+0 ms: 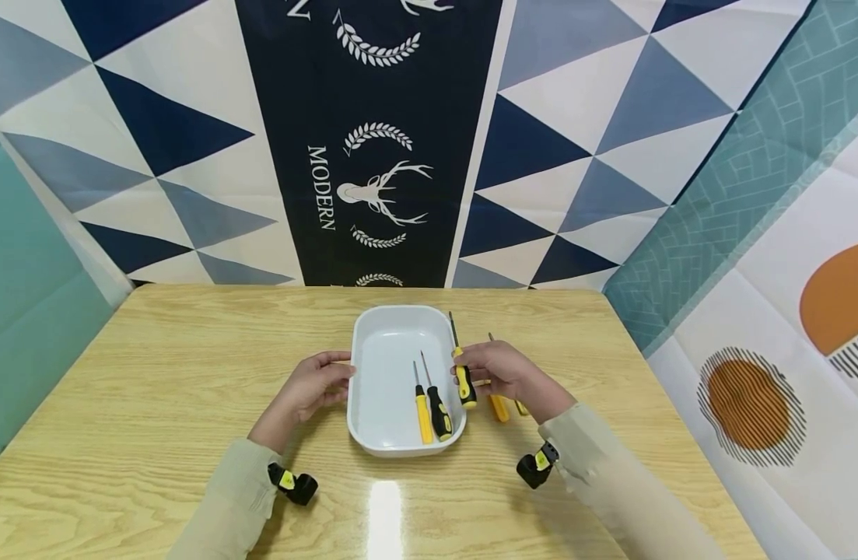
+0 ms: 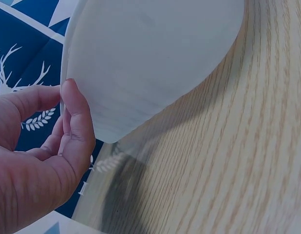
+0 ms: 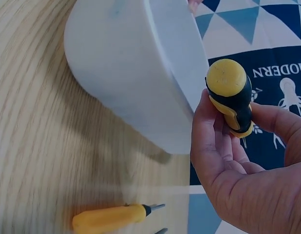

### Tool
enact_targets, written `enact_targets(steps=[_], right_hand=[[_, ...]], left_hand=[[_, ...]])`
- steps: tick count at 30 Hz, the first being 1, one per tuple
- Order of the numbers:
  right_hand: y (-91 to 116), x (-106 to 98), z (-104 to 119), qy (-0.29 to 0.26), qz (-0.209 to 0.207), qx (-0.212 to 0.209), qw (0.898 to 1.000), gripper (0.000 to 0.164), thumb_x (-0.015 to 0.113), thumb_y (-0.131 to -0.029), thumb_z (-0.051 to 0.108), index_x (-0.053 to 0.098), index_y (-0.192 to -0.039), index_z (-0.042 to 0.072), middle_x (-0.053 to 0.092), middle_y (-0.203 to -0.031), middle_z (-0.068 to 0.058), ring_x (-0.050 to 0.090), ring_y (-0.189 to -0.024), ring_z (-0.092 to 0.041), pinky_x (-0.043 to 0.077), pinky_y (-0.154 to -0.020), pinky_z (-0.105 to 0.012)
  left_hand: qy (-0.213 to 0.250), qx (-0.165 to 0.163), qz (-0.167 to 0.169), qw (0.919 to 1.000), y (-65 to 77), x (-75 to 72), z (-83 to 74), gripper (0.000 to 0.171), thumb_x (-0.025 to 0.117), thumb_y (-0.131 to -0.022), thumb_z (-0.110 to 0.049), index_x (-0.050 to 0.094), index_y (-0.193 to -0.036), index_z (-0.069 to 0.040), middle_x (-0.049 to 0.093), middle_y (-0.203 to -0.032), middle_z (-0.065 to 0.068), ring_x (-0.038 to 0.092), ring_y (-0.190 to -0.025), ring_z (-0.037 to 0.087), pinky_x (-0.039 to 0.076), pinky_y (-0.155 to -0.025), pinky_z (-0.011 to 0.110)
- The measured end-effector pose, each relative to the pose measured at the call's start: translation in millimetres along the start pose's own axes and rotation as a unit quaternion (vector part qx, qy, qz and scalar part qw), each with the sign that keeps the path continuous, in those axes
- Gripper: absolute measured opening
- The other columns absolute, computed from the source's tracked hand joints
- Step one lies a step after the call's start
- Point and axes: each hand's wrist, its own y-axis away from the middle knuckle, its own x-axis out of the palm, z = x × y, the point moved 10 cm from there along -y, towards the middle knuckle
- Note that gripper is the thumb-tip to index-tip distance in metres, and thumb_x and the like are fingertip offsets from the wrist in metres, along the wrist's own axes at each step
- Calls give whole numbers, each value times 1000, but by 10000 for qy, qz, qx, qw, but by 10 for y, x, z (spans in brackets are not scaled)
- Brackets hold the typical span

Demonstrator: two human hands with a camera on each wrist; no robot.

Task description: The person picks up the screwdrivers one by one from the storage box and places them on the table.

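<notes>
A white rectangular tray (image 1: 383, 369) sits on the wooden table. My left hand (image 1: 322, 381) pinches its left rim, thumb outside; the left wrist view shows the tray's outer wall (image 2: 155, 53) beside the fingers. With my right hand (image 1: 502, 367) I hold a yellow-and-black screwdriver (image 1: 467, 391) by its handle over the tray's right rim, its shaft pointing away from me. Its yellow butt end (image 3: 226, 78) faces the right wrist camera. Inside the tray lie a yellow-handled screwdriver (image 1: 424, 416) and a black-handled screwdriver (image 1: 439, 414), side by side near the right wall.
To the right of the tray, partly under my right hand, a screwdriver with an orange-yellow handle (image 1: 499, 409) lies on the table (image 1: 190, 389). Another yellow-ended tool (image 1: 521, 407) is beside it, mostly hidden. A patterned cloth (image 1: 379, 140) hangs behind the table's far edge.
</notes>
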Motion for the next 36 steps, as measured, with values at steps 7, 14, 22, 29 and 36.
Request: enact_targets(steps=[7,14,22,29,36], right_hand=[[14,-92,-84,77,-58,-15,10000,29,56,-91,16,53,-115,0,67,-76,5,57,-65,-8,48,-59,-23],[-1,-155,-102,11,-169,-48,9998,29,60,-89,17,53,-114,2,58,-72,6,51,-62,-7,50,-58,-23],[-2,-152,-78,27,89,-233,9997,19,56,-91,15,58,-103,1,68,-73,5,59,-63,-5,51,-60,-24],[19,-178,-88,-5,243,-241,9994,34,53,-93,16,51,-118,-6,68,-76,4,63,-69,-7,50,-64,-26],[3,-267,-131,-8,114,-132,9998,41,51,-94,16,44,-126,-7,68,-76,5,64,-72,-7,49,-64,-26]], left_hand=[[19,-39,-34,10000,-6,-4,26,48,58,-91,-12,42,-133,1,61,-97,8,60,-72,11,55,-65,22],[15,-15,-37,10000,-15,-13,29,48,59,-90,-13,43,-133,1,62,-96,8,61,-73,13,55,-65,23],[-1,-19,-93,10000,-22,-21,39,46,58,-91,-12,44,-133,1,61,-95,8,61,-73,12,55,-65,23],[-29,40,-38,10000,-19,-17,28,47,58,-91,-13,43,-133,1,62,-96,7,61,-72,12,55,-65,23],[-2,12,21,10000,-19,-9,23,48,58,-91,-13,42,-134,0,61,-94,4,61,-72,11,55,-65,22]])
